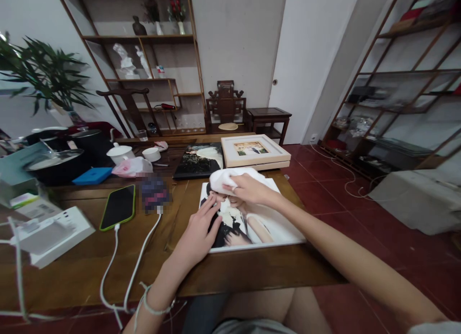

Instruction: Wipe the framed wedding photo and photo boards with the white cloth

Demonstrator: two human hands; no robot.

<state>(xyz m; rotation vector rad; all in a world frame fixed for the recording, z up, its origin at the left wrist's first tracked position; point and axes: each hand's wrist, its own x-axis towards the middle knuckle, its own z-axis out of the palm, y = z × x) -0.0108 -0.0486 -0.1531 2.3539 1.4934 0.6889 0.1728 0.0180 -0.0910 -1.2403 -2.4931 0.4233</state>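
A large photo print (281,223) lies flat on the wooden table in front of me, showing figures in black and white clothing. My right hand (248,187) grips a white cloth (223,180) and presses it on the upper part of the photo. Part of the picture is hidden under the cloth and the hand. My left hand (201,223) rests on the photo's left side, fingers stretched out and apart, with the fingertips close to the cloth. A pale cord is tied around the left wrist.
Behind the photo lie a dark picture panel (198,160) and a pale wooden framed photo (255,151). To the left are a green-cased phone (118,208) on a white cable, a blue box (92,176), a white teapot (120,153) and a white box (61,235).
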